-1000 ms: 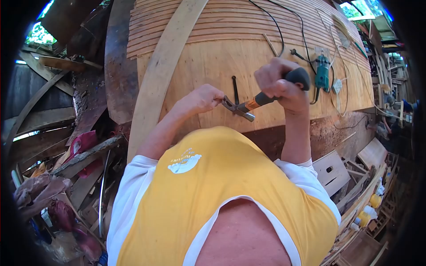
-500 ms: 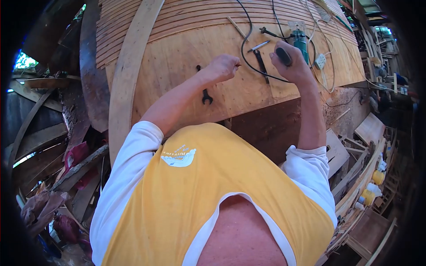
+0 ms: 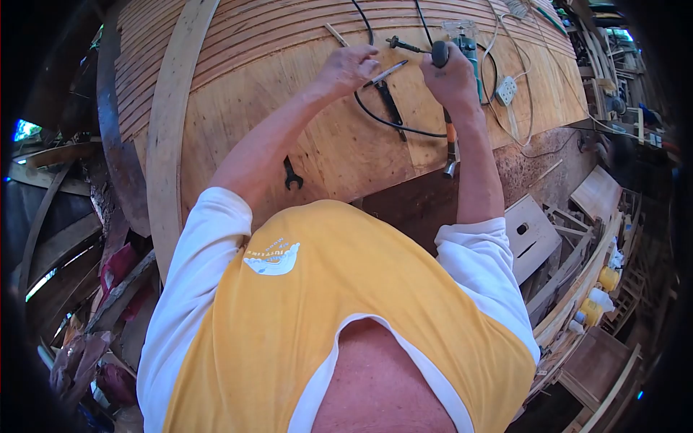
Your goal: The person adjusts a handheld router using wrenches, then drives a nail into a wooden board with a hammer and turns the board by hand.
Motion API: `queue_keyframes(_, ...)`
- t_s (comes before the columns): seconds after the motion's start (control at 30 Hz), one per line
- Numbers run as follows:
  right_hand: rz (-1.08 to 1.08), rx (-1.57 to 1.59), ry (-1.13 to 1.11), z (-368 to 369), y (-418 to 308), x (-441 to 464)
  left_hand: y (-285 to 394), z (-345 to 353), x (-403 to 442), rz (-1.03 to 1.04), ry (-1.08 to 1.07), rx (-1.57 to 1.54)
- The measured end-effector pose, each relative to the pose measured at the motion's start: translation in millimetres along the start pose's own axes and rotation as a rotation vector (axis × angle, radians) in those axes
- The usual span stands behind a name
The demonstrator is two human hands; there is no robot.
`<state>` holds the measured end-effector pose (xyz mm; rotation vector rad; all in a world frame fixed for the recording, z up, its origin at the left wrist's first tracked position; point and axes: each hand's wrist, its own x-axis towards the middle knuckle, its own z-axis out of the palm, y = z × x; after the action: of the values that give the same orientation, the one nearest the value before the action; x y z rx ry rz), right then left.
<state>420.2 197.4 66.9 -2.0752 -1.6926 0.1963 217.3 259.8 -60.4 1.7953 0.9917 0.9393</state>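
My left hand [image 3: 348, 71] hovers over the plywood, fingers loosely bent and apart. I make out nothing between them. Just beyond its fingertips lies a slim silver pointed tool [image 3: 390, 72], beside a long black tool [image 3: 390, 105]. My right hand [image 3: 453, 81] is closed around a hammer [image 3: 451, 134] near its black butt end. The orange shaft runs down past my wrist to the metal head, which hangs near the board's front edge. A dark open-ended wrench [image 3: 291, 175] lies partly hidden under my left forearm.
Beyond my right hand stands a green power tool [image 3: 469, 50] with a clear guard. A white power strip [image 3: 507, 90], a black plug [image 3: 404, 45] and looping cords lie on the plywood [image 3: 245, 123]. Slatted wood strips [image 3: 274, 29] cover the far side; a long plank [image 3: 173, 108] crosses the left.
My left hand has loosened from a pinch and moved forward to the silver tool. The hammer has come into sight below my right hand. The whole view has shifted.
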Motion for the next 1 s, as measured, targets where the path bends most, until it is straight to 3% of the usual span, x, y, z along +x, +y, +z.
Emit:
queue_keyframes(0.07,0.058,-0.092,0.001,7,5,20,-6,-34,-9,0.137,0.083,0.121)
queue_keyframes(0.13,0.080,-0.153,-0.025,11,10,31,1,-80,-32,0.041,0.038,0.299)
queue_keyframes(0.27,0.098,-0.235,0.010,28,31,47,-20,-145,-107,0.045,0.256,0.432)
queue_keyframes(0.4,0.105,-0.291,-0.058,42,47,49,-18,-209,-196,-0.085,0.424,0.696)
queue_keyframes(0.5,0.100,-0.416,-0.140,53,61,38,-33,-245,-271,-0.320,0.509,1.106)
queue_keyframes(0.6,-0.042,-0.380,-0.034,57,45,12,-25,-267,-335,-0.513,0.507,1.122)
queue_keyframes(0.67,-0.186,-0.285,0.182,73,43,-9,-13,-268,-364,-0.684,0.463,1.040)
queue_keyframes(0.73,-0.275,-0.152,0.178,84,15,-43,4,-267,-377,-0.809,0.419,1.035)
queue_keyframes(0.9,-0.350,0.174,-0.098,129,-64,-133,31,-279,-397,-0.959,0.442,0.840)
queue_keyframes(1.0,-0.323,0.218,-0.280,147,-105,-175,41,-298,-398,-1.168,0.373,0.709)
